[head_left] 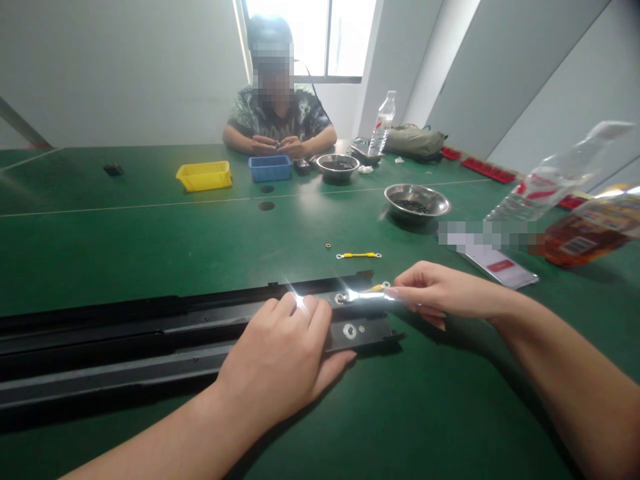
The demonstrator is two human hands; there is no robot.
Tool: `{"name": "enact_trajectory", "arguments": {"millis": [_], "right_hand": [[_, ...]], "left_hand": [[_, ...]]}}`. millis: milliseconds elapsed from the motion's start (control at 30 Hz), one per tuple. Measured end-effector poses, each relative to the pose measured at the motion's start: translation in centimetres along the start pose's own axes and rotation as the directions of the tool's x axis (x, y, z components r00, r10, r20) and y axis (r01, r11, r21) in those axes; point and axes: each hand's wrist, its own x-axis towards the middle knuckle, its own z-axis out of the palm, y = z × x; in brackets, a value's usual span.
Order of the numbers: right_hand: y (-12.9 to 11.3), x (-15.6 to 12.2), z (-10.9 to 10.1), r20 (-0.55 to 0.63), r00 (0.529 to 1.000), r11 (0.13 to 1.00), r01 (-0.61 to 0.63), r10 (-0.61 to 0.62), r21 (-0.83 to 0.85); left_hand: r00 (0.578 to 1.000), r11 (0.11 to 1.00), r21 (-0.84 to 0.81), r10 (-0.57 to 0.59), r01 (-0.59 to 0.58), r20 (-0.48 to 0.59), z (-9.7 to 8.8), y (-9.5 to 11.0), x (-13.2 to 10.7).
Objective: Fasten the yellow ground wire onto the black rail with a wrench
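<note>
On the green worktop (150, 250), our left hand (280, 343) clasps a long black ridged metal rail (190, 327) near its right end. Beyond that end lies a yellow, ring-ended cable (359, 255); over it, a shiny, slim metal tool (367, 295) is pinched in our right hand (430, 290).

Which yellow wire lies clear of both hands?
The fully visible yellow wire lying on the green table; the other yellow wire is by the right hand.
</note>
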Motion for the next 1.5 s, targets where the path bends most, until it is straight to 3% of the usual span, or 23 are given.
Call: {"name": "enact_trajectory", "arguments": {"millis": [300,433,600,800,1500], "right_hand": [[0.2,0.0,0.0,-0.027,0.999,1.000,-0.024,0.024,0.004],[0.2,0.5,0.1,-0.202,0.979,1.000,-0.010,0.009,-0.006],[0.2,1.3,0.6,-0.385,0.907,0.980,0.195,-0.169,0.030],[0.1,1.7,1.3,-0.414,0.879,0.962,0.271,-0.235,0.029],[0.3,2.2,1.8,-0.408,0.879,0.952,0.299,-0.248,0.066]], "left_hand": [[1.000,1.000,0.008,0.001,-0.001,-0.001,0.0,0.0,-0.1],[1.000,1.000,0.010,0.001,-0.001,-0.010,0.0,0.0,-0.1],[1.000,1.000,0.011,0.002,-0.002,-0.019,0.1,-0.1,0.1],[1.000,1.000,0.004,0.001,-0.001,-0.013,-0.1,-0.1,0.0],[1.000,1.000,0.004,0.004,-0.004,-0.014,0.0,0.0,0.0]]}}
